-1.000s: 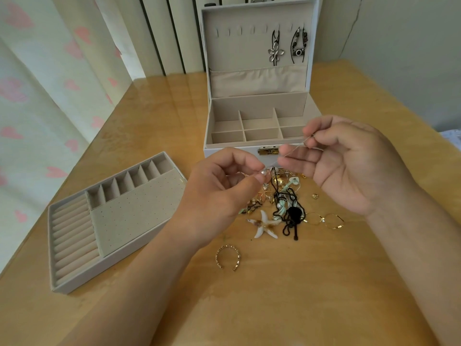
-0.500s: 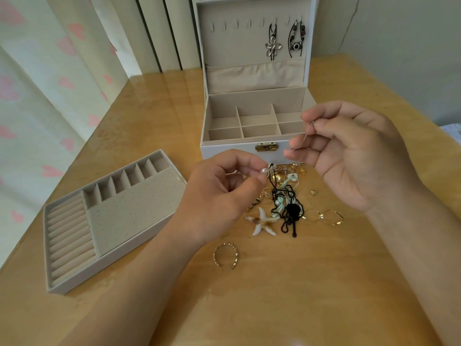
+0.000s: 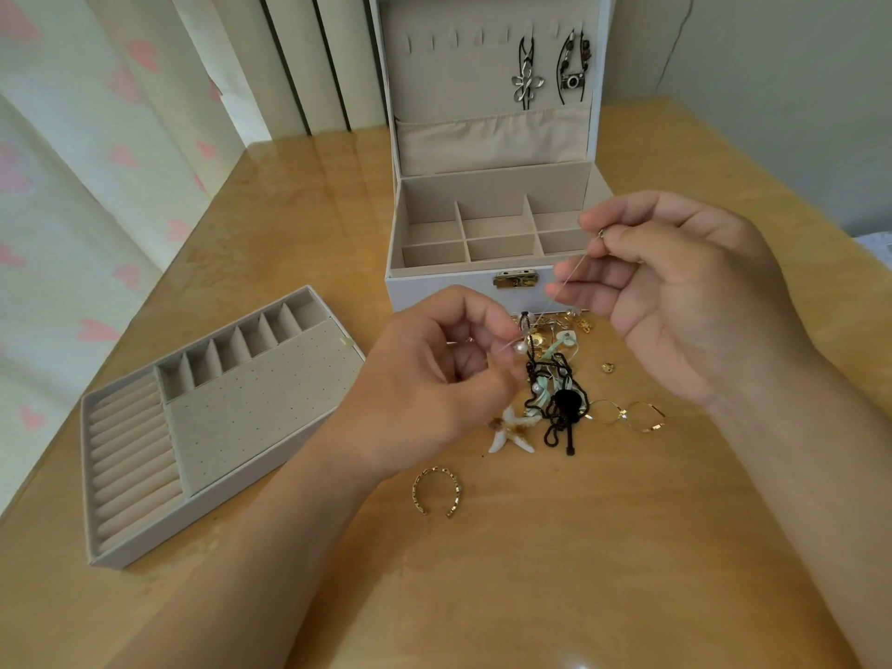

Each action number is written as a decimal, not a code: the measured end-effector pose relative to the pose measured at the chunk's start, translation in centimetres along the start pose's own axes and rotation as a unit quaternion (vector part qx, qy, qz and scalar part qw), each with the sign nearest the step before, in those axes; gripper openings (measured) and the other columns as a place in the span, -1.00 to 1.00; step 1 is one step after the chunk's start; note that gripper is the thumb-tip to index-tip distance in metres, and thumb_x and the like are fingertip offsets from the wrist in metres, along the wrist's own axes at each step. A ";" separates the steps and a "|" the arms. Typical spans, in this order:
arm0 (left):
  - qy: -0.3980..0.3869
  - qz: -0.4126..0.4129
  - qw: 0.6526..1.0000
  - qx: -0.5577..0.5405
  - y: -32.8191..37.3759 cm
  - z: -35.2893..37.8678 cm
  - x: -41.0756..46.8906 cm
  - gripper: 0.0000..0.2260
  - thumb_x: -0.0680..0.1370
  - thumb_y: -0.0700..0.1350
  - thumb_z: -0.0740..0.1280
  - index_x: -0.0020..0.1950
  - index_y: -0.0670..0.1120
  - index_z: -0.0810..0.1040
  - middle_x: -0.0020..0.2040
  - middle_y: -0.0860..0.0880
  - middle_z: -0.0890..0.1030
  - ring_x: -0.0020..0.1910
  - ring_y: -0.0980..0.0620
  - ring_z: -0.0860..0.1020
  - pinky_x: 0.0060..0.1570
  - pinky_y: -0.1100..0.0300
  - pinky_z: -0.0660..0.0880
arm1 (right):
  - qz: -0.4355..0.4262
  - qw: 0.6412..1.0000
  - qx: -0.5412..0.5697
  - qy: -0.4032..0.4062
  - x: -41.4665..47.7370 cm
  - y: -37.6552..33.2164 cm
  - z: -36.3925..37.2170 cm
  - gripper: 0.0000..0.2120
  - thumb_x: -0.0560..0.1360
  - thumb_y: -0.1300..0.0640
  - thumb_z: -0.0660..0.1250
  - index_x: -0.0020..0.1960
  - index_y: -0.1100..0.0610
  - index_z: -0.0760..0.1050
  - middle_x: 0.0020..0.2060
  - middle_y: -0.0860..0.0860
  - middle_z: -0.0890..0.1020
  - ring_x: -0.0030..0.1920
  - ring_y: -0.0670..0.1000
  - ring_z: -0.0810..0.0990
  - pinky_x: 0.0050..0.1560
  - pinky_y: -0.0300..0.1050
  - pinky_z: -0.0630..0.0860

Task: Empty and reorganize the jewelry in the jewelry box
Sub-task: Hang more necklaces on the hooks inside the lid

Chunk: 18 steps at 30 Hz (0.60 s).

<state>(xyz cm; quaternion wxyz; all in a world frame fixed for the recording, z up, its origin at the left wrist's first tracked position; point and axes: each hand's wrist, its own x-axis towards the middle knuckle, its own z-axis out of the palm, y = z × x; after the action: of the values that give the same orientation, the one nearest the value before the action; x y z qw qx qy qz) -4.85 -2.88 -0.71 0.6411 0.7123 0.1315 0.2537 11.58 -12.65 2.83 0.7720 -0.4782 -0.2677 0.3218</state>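
on the tabletop point(image 3: 579, 572) the open jewelry box point(image 3: 434, 294) stands at the far edge, and a tray point(image 3: 145, 538) lies near the left edge. the right hand point(image 3: 685, 292) and left hand point(image 3: 434, 379) each pinch a thin chain point(image 3: 564, 277) stretched between them, above the heap of jewelry point(image 3: 560, 398) just before the box. a pearl point(image 3: 519, 348) sits at the left fingertips.

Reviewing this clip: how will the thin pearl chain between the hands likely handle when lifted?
Probably floppy: the thin chain runs straight only because left hand and right hand pinch it taut. Likely light, being so fine. May snag: its pearl sits beside the tangled black cord.
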 end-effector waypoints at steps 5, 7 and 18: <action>0.022 0.001 0.998 0.056 -0.2 0.2 0.2 -0.81 0.38 -0.22 0.51 -0.11 -0.07 0.54 -0.37 0.10 0.45 -0.40 -0.01 0.35 -0.34 0.08 0.38 | -0.003 1.000 0.005 -0.005 0.0 0.0 -0.1 -0.74 0.58 0.46 0.12 -0.12 0.29 0.55 -0.35 0.11 0.51 -0.32 0.13 0.65 -0.22 -0.01 0.63; 0.036 0.008 0.997 0.073 -0.4 0.3 0.2 -0.81 0.39 -0.21 0.49 -0.10 -0.08 0.52 -0.39 0.10 0.38 -0.41 0.03 0.32 -0.36 0.14 0.37 | -0.005 1.000 0.010 -0.008 0.0 0.0 -0.1 -0.74 0.58 0.46 0.11 -0.12 0.30 0.55 -0.36 0.10 0.52 -0.33 0.12 0.65 -0.23 -0.01 0.63; 0.051 0.026 0.985 0.165 -0.4 0.1 0.1 -0.93 0.47 -0.17 0.39 -0.21 -0.12 0.58 -0.38 0.09 0.51 -0.39 0.14 0.44 -0.37 0.35 0.34 | -0.027 0.999 0.002 -0.032 -0.1 -0.5 -0.6 -0.74 0.57 0.43 0.12 -0.10 0.25 0.56 -0.35 0.07 0.53 -0.32 0.10 0.63 -0.25 0.00 0.61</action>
<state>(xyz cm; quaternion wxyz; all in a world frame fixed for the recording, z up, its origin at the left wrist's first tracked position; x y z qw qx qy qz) -4.65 -2.84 -1.08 0.5001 0.7979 0.1852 0.2810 12.06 -13.22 2.99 0.7724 -0.4584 -0.3044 0.3172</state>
